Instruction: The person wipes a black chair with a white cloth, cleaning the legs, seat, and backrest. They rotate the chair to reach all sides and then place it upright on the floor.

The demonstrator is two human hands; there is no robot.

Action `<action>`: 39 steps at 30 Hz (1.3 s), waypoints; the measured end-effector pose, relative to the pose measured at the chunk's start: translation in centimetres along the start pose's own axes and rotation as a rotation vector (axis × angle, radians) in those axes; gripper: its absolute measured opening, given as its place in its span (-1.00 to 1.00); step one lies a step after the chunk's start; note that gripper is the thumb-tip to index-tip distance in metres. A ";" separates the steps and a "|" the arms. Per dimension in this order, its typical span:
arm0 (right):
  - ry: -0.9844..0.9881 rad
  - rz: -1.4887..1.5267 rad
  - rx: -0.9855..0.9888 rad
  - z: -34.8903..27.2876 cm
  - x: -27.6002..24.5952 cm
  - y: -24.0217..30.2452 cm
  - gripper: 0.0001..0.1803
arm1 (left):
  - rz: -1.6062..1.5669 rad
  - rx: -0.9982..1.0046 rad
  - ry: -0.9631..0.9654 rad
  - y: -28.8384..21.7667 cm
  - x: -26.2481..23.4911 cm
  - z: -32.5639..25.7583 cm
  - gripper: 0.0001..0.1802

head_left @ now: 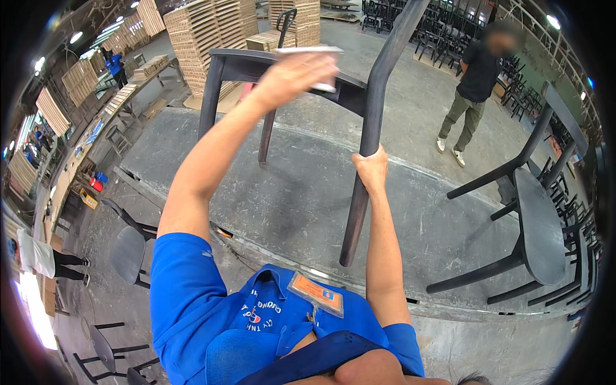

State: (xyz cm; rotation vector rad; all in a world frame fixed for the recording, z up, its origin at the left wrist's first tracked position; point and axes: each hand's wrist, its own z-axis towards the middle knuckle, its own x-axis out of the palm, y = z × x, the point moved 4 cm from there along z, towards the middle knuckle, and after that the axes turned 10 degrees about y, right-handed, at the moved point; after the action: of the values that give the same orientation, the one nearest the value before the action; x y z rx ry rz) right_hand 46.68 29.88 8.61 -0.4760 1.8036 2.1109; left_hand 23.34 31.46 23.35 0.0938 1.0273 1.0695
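Head view. My left hand [296,77]: fingers together, laid over a white pad [321,49]; motion-blurred, thumb hidden; I cannot tell whether they clamp it or only press.

My right hand [372,168]: fingers clamped round the long post [373,119] of a dark chair [351,96]; their tips hidden behind it.

Dark chair: directly before me, above the grey platform [282,205]. Post: bent, its long axis running from upper right down toward me and slightly left; upper end cut off by the top edge; contact of its lower end with the platform uncertain. Rail [244,67]: running left from the post, part covered by my left hand. Far-left leg [210,102]: pointing down, lower part hidden behind my forearm.

Beyond: second chair [539,231], dark, right; person in dark shirt [478,80], standing; stacked pale boards [205,51], upper left.
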 end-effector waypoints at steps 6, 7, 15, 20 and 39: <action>-0.071 0.060 -0.041 0.8 0.7 -0.9 -0.57 | 0.046 -0.537 -0.288 4.7 -2.9 -5.3 -0.27; -0.080 0.055 -0.061 0.9 0.6 -1.0 -0.61 | 0.036 -0.720 -0.349 3.4 -2.3 -4.3 -0.27; -0.049 0.118 -0.114 1.0 1.3 -0.9 -0.66 | -0.034 -0.508 -0.435 4.0 -2.2 -5.4 -0.58; -0.038 0.139 -0.124 1.6 1.3 -1.3 -0.72 | 0.050 -0.928 -0.242 13.8 -3.4 -17.4 -0.39; -0.063 0.086 -0.104 1.7 1.2 -0.2 -0.81 | -0.004 -0.266 -0.038 7.9 -2.7 -19.7 -0.44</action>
State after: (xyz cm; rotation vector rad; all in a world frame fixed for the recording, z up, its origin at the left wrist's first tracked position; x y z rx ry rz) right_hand 45.66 31.58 8.18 -0.3584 1.7143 2.2605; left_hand 3.35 25.86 18.17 -0.1033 0.8428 1.1874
